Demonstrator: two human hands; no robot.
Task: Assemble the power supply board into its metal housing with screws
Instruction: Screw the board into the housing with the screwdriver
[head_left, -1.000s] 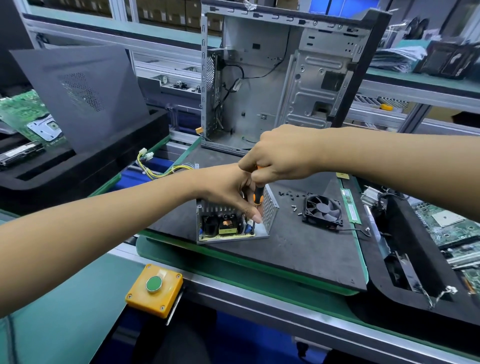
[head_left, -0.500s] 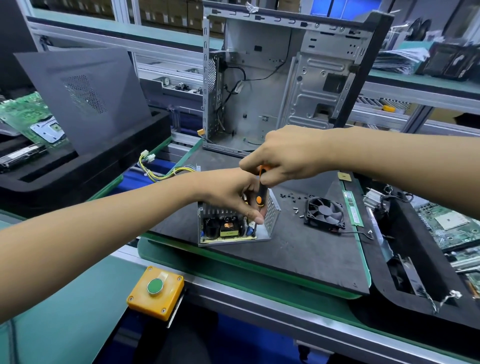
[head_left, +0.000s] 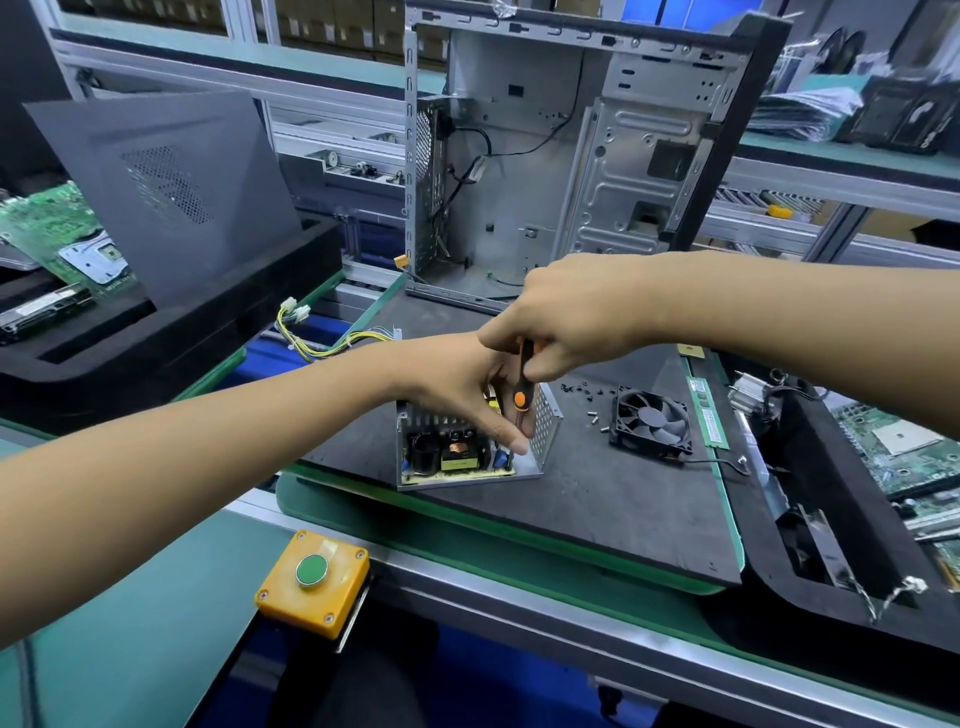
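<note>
The metal housing (head_left: 545, 431) sits near the front edge of the dark mat (head_left: 597, 493), left of its middle, with the power supply board (head_left: 452, 460) lying inside it; the right hand (head_left: 566, 317) grips a black-and-orange screwdriver (head_left: 521, 397) upright over the housing's right side; the left hand (head_left: 462, 384) reaches into the housing, fingers extended down beside the shaft, touching it; loose screws (head_left: 584, 397) lie just right of the housing, a black fan (head_left: 652, 423) beyond them.

Left hand (head_left: 457, 384) and right hand (head_left: 566, 312): both bare; forearms uncovered to frame edges, no sleeves or jewellery visible.
</note>
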